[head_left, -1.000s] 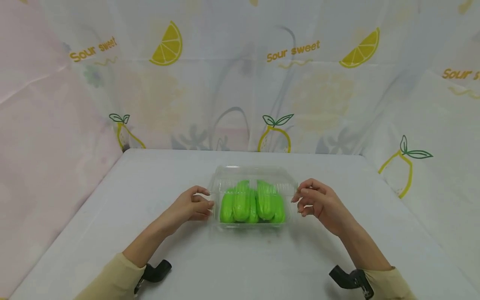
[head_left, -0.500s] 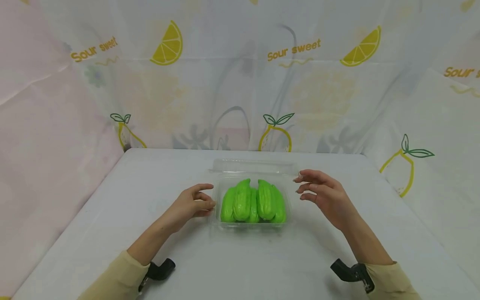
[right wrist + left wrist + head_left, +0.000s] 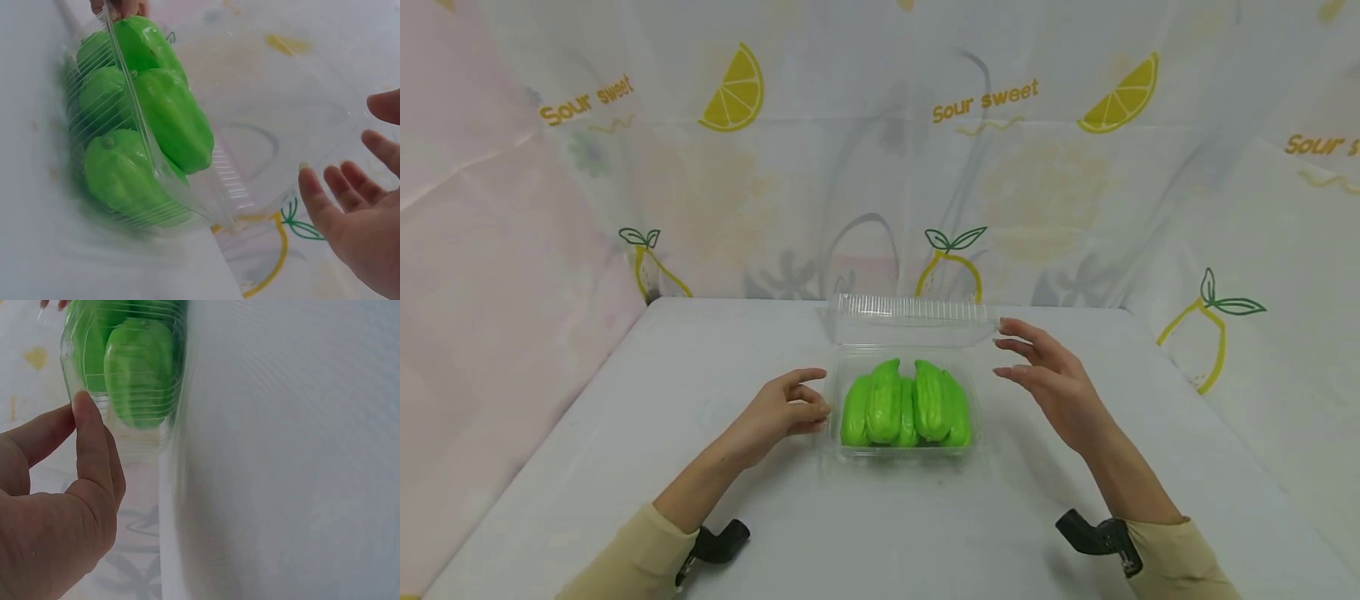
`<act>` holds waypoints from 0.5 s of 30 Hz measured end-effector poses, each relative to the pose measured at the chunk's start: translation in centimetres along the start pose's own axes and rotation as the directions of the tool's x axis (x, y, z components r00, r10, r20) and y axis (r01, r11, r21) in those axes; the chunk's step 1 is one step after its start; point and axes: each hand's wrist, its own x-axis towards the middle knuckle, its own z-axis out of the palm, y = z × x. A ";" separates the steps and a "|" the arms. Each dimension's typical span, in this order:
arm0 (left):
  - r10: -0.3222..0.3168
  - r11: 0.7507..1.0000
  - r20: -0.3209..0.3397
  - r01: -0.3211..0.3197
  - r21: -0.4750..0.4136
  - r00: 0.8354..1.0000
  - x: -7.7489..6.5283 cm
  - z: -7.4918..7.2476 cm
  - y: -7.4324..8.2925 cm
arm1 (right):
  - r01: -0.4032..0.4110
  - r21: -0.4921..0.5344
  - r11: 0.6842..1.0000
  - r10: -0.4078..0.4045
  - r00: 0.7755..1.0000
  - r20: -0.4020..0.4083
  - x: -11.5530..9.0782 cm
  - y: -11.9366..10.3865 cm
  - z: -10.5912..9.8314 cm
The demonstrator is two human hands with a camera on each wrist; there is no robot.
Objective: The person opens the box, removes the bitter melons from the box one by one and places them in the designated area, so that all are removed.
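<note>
In the head view, a clear plastic clamshell box (image 3: 857, 452) sits mid-table with its hinged lid (image 3: 917, 321) raised at the back. Several glossy, bright green, elongated fruit-like pieces (image 3: 884, 408) lie inside, stacked against each other. My left hand (image 3: 782, 412) is at the box's left side; in the left wrist view its thumb and finger pinch the clear rim (image 3: 65, 369). My right hand (image 3: 1048, 375) is beside the lid's right edge, its fingers extended and spread apart. The right wrist view shows those fingers (image 3: 315, 190) next to the transparent lid, curled round nothing.
A white table (image 3: 895, 533) extends around the box. Behind it hangs a pale curtain (image 3: 820, 167) printed with lemons and lettering, continuing along both sides. Each sleeve (image 3: 632, 554) carries a black wrist camera mount (image 3: 722, 542).
The lid has swung from over the green pieces up and back. My right hand has moved up and away from me, its fingers spreading. My left hand has stayed nearly still at the box's left side.
</note>
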 end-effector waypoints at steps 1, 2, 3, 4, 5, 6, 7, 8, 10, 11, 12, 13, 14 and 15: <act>0.003 1.000 0.002 -0.003 0.002 1.000 0.0 0.0 0.0 | 0.006 -0.008 1.000 -0.006 1.000 0.000 0.1 0.0 0.1; 0.003 1.000 0.002 -0.003 0.000 1.000 0.0 0.0 0.0 | 0.010 -0.016 1.000 -0.010 1.000 -0.001 0.2 0.0 0.1; 0.004 1.000 0.005 -0.004 0.000 1.000 0.0 0.0 0.0 | 0.014 -0.021 1.000 -0.014 1.000 0.001 0.4 0.0 0.1; 0.004 1.000 0.006 -0.004 -0.003 1.000 0.0 0.0 0.0 | 0.015 -0.025 1.000 -0.015 1.000 0.003 0.5 0.0 0.1; 0.007 1.000 0.010 -0.007 -0.003 1.000 0.0 0.0 -0.1 | 0.018 -0.028 0.999 -0.017 1.000 0.004 0.6 0.0 0.2; 0.008 1.000 0.012 -0.008 -0.006 1.000 0.0 -0.1 -0.1 | 0.017 -0.030 0.999 -0.017 1.000 0.005 0.7 0.1 0.2; 0.008 1.000 0.015 -0.008 -0.009 1.000 0.0 -0.1 -0.1 | 0.016 -0.030 0.999 -0.016 1.000 0.007 0.8 0.1 0.2; 0.008 1.000 0.016 -0.008 -0.013 1.000 0.0 0.0 -0.2 | 0.013 -0.028 1.000 -0.013 1.000 0.008 0.9 0.1 0.2; 0.006 1.000 0.016 -0.006 -0.017 1.000 0.0 0.0 -0.2 | 0.008 -0.026 1.000 -0.008 1.000 0.012 1.2 0.1 0.2; 0.005 1.000 0.015 -0.005 -0.019 1.000 0.1 0.0 -0.3 | 0.005 -0.025 1.000 -0.005 1.000 0.012 1.3 0.1 0.2; 0.004 1.000 0.014 -0.003 -0.022 1.000 0.1 0.0 -0.4 | 0.001 -0.025 1.000 0.000 1.000 0.011 1.5 0.1 0.3; 0.002 1.000 0.016 -0.002 -0.024 1.000 0.2 -0.1 -0.4 | -0.005 -0.025 1.000 0.005 1.000 0.010 1.6 0.0 0.3; 0.002 1.000 0.017 -0.001 -0.025 1.000 0.2 -0.1 -0.5 | -0.012 -0.025 1.000 0.013 1.000 0.007 1.7 0.0 0.3; 0.002 1.000 0.018 -0.001 -0.026 1.000 0.2 -0.1 -0.5 | -0.021 -0.029 0.999 0.021 1.000 0.007 1.8 0.0 0.3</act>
